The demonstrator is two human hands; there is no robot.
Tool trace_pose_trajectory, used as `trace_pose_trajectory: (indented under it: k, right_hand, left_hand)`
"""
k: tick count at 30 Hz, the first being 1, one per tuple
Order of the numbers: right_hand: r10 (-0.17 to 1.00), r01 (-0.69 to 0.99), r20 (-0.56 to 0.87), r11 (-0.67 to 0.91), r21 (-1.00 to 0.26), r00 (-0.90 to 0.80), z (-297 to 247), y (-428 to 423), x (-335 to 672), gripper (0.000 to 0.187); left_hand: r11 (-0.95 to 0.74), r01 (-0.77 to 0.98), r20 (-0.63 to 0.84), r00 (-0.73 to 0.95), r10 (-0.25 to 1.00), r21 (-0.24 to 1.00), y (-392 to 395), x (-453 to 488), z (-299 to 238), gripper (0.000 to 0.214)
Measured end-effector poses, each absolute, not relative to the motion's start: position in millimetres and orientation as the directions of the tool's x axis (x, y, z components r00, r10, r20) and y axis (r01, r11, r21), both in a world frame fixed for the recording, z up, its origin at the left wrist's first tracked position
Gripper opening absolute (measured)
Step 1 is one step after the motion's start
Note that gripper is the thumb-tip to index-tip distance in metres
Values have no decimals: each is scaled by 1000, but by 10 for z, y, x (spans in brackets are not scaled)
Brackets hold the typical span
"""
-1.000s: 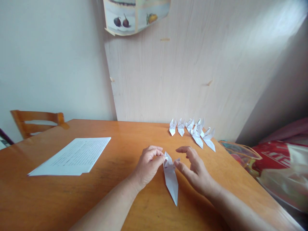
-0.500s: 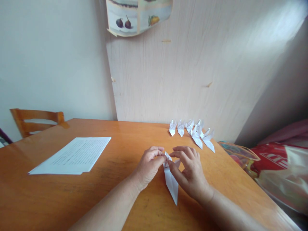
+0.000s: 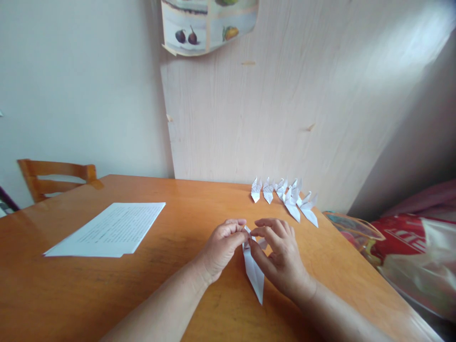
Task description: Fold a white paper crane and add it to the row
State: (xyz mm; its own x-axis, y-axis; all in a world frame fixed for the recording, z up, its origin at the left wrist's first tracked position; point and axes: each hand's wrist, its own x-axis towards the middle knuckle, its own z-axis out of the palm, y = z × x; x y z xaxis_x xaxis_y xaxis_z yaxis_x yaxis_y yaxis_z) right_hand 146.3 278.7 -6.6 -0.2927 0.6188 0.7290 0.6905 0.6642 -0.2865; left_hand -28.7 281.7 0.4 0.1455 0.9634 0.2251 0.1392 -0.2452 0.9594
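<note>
A white folded paper piece (image 3: 254, 273) lies on the orange wooden table (image 3: 171, 285), its long point aimed toward me. My left hand (image 3: 223, 247) pinches the far tip of this piece with curled fingers. My right hand (image 3: 280, 259) meets it from the right, its thumb and fingers closed on the same end. Both hands touch each other over the paper's top. Several finished white paper cranes (image 3: 285, 197) stand in a row at the table's far right.
A stack of printed sheets (image 3: 109, 229) lies on the left part of the table. A wooden chair (image 3: 53, 175) stands at the far left. A pale wooden board leans behind the table. Plastic bags (image 3: 402, 251) sit off the right edge.
My right hand has moved left from beside the paper and closed its fingers on the folded tip next to my left hand. The view has shifted slightly.
</note>
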Motion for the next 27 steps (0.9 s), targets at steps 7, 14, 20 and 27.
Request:
trace_pose_trajectory:
  k: [7, 14, 20, 27]
  right_hand:
    - [645, 682, 711, 655, -325, -280, -67, 2775, 1465, 12]
    - [654, 677, 700, 656, -335, -287, -43, 2766, 1456, 10]
    - [643, 662, 710, 670, -337, -289, -48, 2778, 1451, 11]
    - [613, 647, 731, 694, -316, -299, -97, 2826, 1464, 12]
  left_hand:
    - [-167, 21, 162, 159, 974, 986, 2807, -287, 14, 16]
    - [-264, 176, 244, 128, 961, 948, 2808, -302, 22, 16]
    - [-535, 542, 585, 96, 806, 648, 2807, -363, 29, 10]
    - [-594, 705, 697, 198, 690, 387, 2786, -388, 65, 13]
